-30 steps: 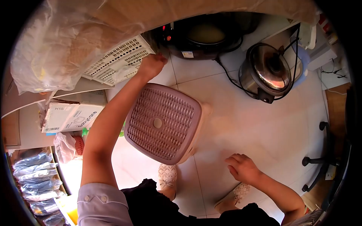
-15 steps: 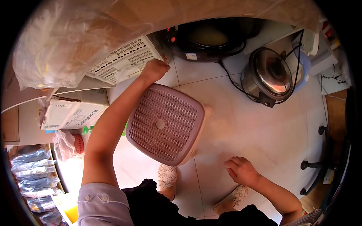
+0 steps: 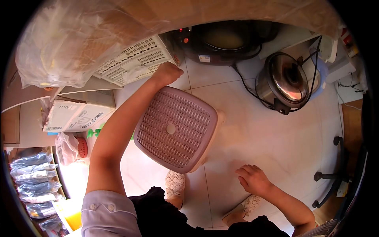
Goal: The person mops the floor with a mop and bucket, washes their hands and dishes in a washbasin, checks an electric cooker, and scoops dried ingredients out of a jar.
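My left hand (image 3: pixel 169 74) is stretched forward past the far corner of a mauve woven-top plastic stool (image 3: pixel 177 152). Its fingers are curled closed, and whatever they may hold is hidden from view. Just beside it stands a white perforated panel (image 3: pixel 134 65). My right hand (image 3: pixel 254 179) hangs over the floor to the right of the stool, touching nothing. Its fingers are loosely bent and a little apart. Below the stool's near edge shows one of my patterned shoes (image 3: pixel 175 183).
A lidded steel pot (image 3: pixel 282 83) with a cord sits on the tiles at right. Behind it is a black electric cooker (image 3: pixel 213 55) with red lights. At left are a white cardboard box (image 3: pixel 77 116) and bagged items (image 3: pixel 37 177); chair legs (image 3: pixel 333 175) stand far right.
The view has shifted slightly, so the stool and pot appear a little further right. Both hands keep nearly the same pose.
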Tool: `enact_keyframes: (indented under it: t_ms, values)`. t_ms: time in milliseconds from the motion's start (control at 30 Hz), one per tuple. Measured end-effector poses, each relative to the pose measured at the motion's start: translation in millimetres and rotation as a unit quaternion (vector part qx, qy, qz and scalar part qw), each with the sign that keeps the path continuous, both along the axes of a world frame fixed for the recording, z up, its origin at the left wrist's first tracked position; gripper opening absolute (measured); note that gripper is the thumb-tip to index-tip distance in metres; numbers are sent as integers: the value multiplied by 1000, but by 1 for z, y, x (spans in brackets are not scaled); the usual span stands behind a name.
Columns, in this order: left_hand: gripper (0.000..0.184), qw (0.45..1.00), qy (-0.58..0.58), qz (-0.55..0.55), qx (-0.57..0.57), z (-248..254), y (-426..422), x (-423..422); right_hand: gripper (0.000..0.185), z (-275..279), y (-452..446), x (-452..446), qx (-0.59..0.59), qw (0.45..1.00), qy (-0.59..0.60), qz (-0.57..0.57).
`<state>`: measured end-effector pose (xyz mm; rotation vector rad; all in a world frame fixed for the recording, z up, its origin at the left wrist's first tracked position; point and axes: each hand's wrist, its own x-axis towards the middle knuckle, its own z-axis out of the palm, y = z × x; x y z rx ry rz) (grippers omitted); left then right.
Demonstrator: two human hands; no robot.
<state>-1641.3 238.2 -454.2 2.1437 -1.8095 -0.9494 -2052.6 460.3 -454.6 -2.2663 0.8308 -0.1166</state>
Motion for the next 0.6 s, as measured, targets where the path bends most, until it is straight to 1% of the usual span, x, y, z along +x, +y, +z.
enact_keyframes:
  t_ms: [100,167,300,367,400,467,600]
  values:
    - [32,1000,-5,7,7,2,2,-3,22,0,0,0,-2,1000,0,1]
    - [33,1000,-24,-12,-15,4,6,-5,22,-1,0,1,-5,1000,-2,1]
    - [32,999,-23,-45,-16,-2,4,1,22,-2,0,2,-15,1000,-11,3]
    - [30,986,-59,-123,-98,-5,5,4,22,-1,0,3,-14,1000,-10,5]
    - [30,986,-59,-122,-98,0,6,2,22,-1,0,4,-14,1000,-10,6]
    - [26,992,-68,-55,-96,8,7,-5,22,0,-1,4,-16,1000,-10,8]
    - [23,992,-55,-11,-115,27,18,-14,22,5,-4,8,-19,1000,-14,6]
